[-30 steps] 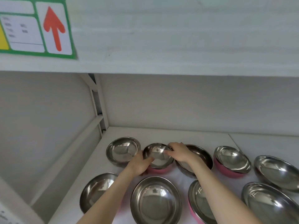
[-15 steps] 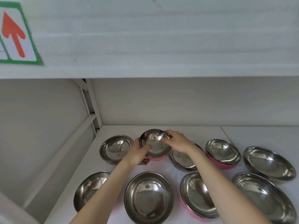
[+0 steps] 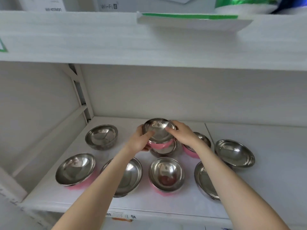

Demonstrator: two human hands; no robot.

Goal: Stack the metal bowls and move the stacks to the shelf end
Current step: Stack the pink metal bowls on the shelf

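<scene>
**Pink-based bowl lifted clear of the shelf, now over its neighbour**
On the shelf (image 3: 249, 180) the other bowls lie single. The pink-based bowl (image 3: 158, 131), resting there a second ago, hangs just above a steel bowl (image 3: 166, 149). The left hand (image 3: 141, 141) and right hand (image 3: 182, 135) grip its rim, fingers (image 3: 171, 129) curled. First nesting looks close.

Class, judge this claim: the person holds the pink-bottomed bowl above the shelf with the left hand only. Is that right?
Not quite. The head view shows both hands on it: the left hand grips one side of the pink-bottomed bowl and the right hand grips the other. The rest stands: the bowl is held above the shelf.
</scene>
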